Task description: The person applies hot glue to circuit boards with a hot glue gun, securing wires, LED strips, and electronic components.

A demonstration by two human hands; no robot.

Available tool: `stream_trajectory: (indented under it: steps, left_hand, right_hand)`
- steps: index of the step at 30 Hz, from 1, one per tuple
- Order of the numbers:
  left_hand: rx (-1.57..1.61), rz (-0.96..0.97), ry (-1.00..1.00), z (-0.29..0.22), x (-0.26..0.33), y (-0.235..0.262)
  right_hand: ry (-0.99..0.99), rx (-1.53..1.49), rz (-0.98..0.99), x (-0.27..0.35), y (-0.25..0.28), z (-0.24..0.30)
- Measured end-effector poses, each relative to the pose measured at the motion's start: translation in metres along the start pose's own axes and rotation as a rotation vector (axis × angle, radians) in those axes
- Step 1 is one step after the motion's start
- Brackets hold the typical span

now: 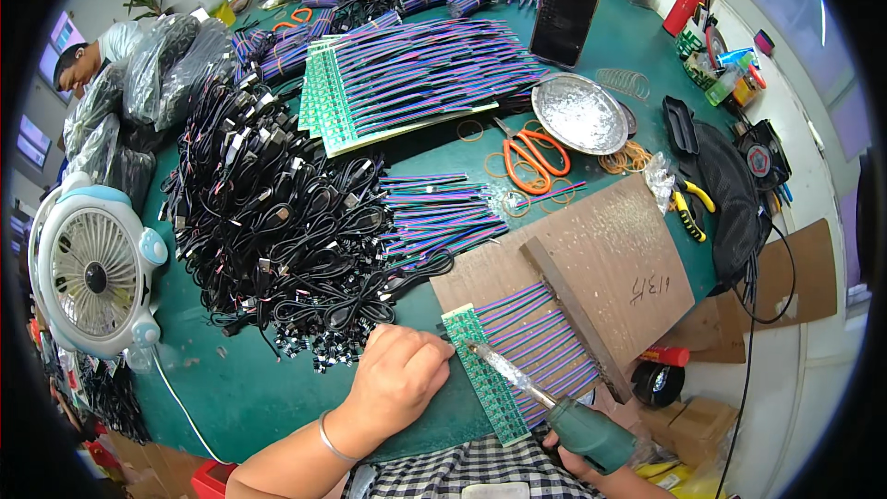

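Note:
A long green circuit board panel lies in front of me, with rows of purple, blue and black wires running right from it. A wooden bar lies across these wires on a brown board. My left hand is closed at the panel's left edge, fingertips pinched; what they hold is hidden. In my right hand is a green-handled soldering iron, its foil-wrapped barrel pointing up and left. Its tip is over the panel near my left fingers; I cannot tell whether it touches.
Left of the work is a heap of black cables, beside a white-blue fan. Wired green panels are stacked behind. Orange scissors, a round metal dish, a phone and yellow-black pliers lie beyond. Another person sits far left.

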State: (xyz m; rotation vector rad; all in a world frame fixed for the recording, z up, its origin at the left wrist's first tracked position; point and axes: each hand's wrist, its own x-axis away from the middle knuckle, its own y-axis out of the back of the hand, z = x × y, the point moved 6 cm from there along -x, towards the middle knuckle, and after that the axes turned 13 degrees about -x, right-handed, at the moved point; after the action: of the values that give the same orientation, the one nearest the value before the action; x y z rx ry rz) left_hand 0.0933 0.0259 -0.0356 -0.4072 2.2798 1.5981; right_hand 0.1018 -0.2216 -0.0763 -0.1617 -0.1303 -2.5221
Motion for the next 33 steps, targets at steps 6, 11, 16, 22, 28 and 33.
stream_trajectory:
  steps: [6, 11, 16, 22, 28, 33]
  left_hand:
    - [0.022, 0.006, -0.010, 0.000, 0.000, -0.001]
    - [0.020, 0.002, -0.021, -0.001, 0.000, -0.001]
    - [0.026, 0.001, -0.022, -0.001, -0.001, -0.001]
    - [0.022, -0.010, -0.030, -0.001, 0.000, -0.002]
    - [0.014, -0.009, -0.029, -0.002, -0.002, -0.001]
    - [0.022, -0.009, -0.032, -0.003, -0.002, -0.002]
  right_hand:
    - [0.028, 0.153, 0.019, 0.001, 0.001, -0.009]
    - [0.175, 0.273, 0.096, -0.004, -0.003, 0.000]
    - [0.065, 0.346, 0.085, 0.013, 0.000, -0.031]
    - [0.113, 0.285, 0.125, 0.003, -0.006, -0.014]
    - [0.289, 0.525, 0.031, 0.015, -0.005, -0.014]
    - [-0.015, 0.235, -0.054, 0.012, 0.002, -0.019]
